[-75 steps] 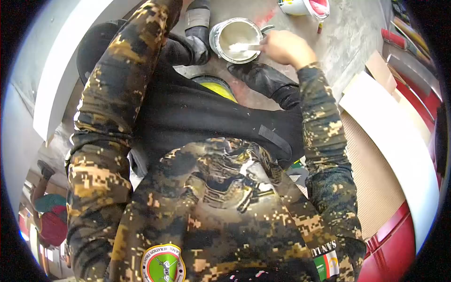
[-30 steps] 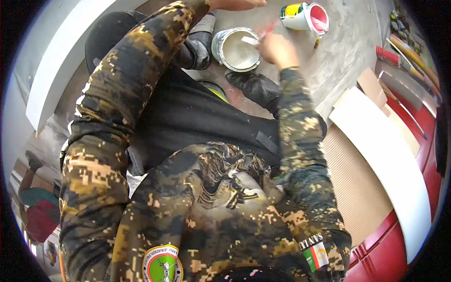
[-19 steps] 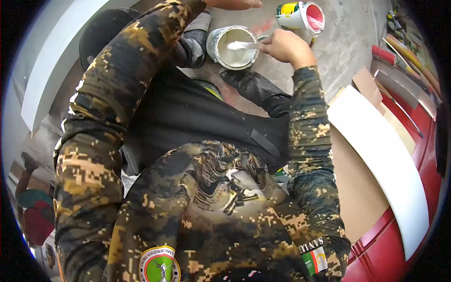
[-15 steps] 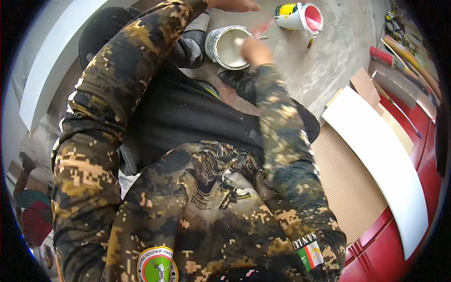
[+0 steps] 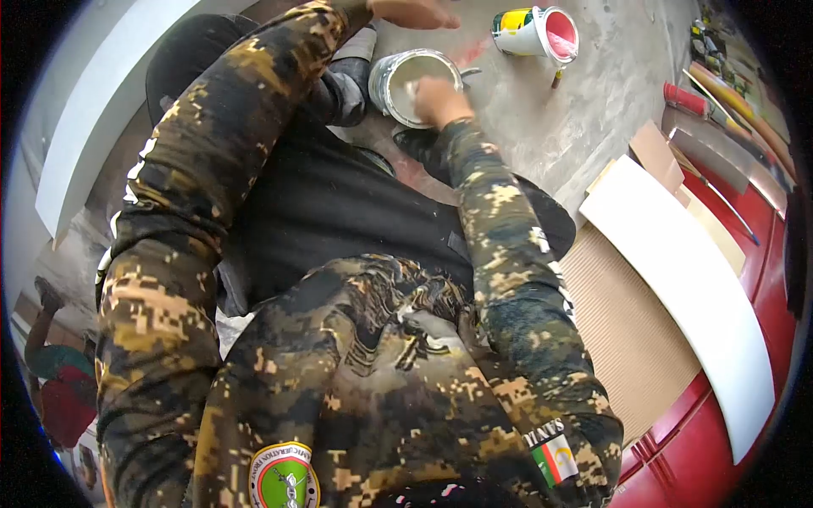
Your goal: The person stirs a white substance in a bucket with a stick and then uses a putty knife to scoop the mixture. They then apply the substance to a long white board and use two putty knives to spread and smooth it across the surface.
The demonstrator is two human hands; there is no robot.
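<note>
An open metal tin of white paint (image 5: pixel 398 74) stands on the concrete floor between my dark boots. My right hand (image 5: pixel 436 98) is over the tin's near rim, closed on a white-coated stirring stick whose tip barely shows in the paint. My left hand (image 5: pixel 411 12) is at the top edge of the view, just beyond the tin, fingers flat; what it touches is cut off. Both my arms wear camouflage sleeves.
A second tin (image 5: pixel 535 32) with a pink inside lies tipped on the floor, far right of the white one. A white curved panel (image 5: pixel 686 279) lies on cardboard (image 5: pixel 627 330) at right, beside red panels (image 5: pixel 720 449). Another white panel (image 5: pixel 93 118) stands at left. A person (image 5: pixel 51 372) is at lower left.
My right hand keeps swinging left and right over the tin with the stick; it now sits over the tin's near rim. The left hand has stayed at the top.
</note>
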